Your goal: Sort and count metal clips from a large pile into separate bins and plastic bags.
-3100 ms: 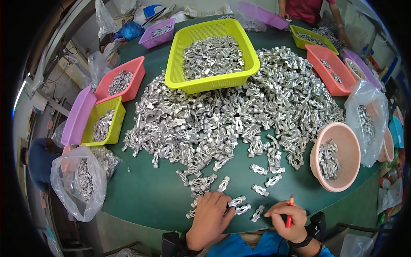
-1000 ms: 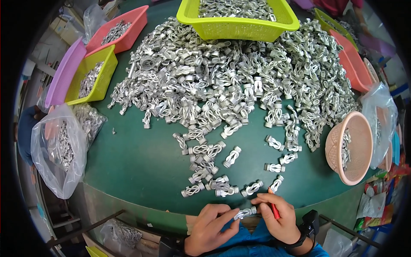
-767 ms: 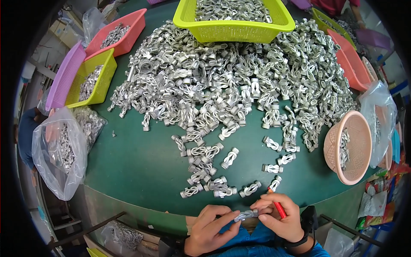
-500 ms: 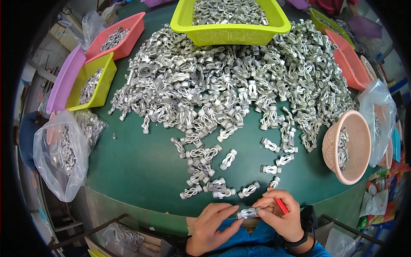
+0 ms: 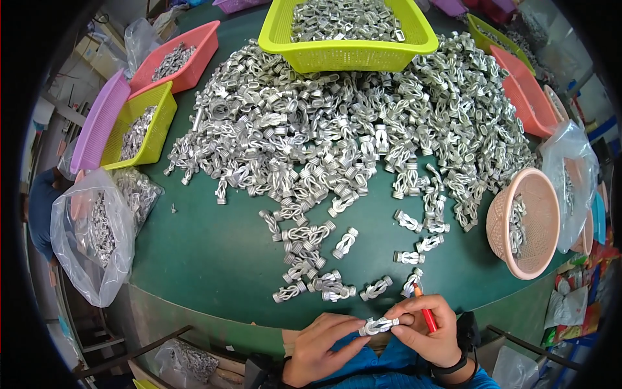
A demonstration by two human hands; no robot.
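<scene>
Close to my body, a silver knot-shaped metal piece (image 5: 378,326) with ridged ends is held level between my two hands. My left hand (image 5: 319,349) has its thumb and index finger closed on the piece's left end. With thumb and fingers, my right hand (image 5: 435,332) pinches the right end. A red pen-like tool (image 5: 428,318) is tucked in the same right hand, its thin tip pointing up and away from me. Just beyond that tip lies a loose metal piece (image 5: 412,282). Another similar piece (image 5: 376,288) rests on the table ahead of the hands.
On the green table (image 5: 207,259) a large heap of similar pieces (image 5: 291,129) spreads below a yellow-green basket (image 5: 350,58). A pink round basket (image 5: 499,220) stands at right. Left are a clear bag (image 5: 91,259), a yellow-green basket (image 5: 161,129) and a pink basket (image 5: 201,58).
The held piece has shifted slightly right and turned a little. My left fingertips have moved right with it. The red tool's tip has swung slightly right and stands more upright.
</scene>
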